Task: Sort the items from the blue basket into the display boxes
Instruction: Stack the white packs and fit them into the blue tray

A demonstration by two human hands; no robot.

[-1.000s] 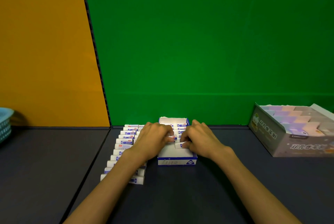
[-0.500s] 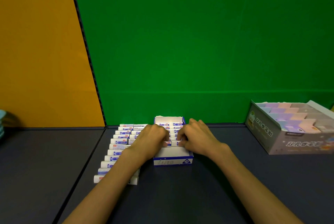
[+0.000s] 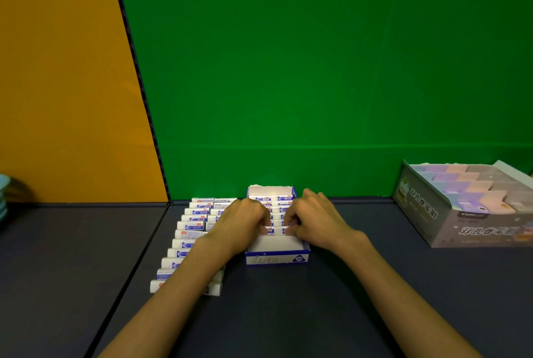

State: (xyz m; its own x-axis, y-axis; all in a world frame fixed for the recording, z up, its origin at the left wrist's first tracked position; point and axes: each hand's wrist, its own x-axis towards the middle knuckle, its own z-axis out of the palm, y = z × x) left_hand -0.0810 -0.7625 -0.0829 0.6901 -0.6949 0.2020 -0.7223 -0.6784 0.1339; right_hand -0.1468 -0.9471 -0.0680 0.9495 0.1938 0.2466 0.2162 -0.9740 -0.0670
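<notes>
Hands over small blue-and-white display box [image 3: 276, 253] mid-table: left hand [image 3: 240, 223] and right hand [image 3: 317, 220], fingers curled, pinching one eraser [image 3: 274, 231] by its ends, inside the box's front row. Likely light, stiff, slightly grippy; best held at short ends. More erasers [image 3: 189, 235] lined up just left.

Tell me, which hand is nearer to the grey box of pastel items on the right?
Right. The right hand is at the blue display box, on the side towards the grey box; the left hand is further away.
</notes>
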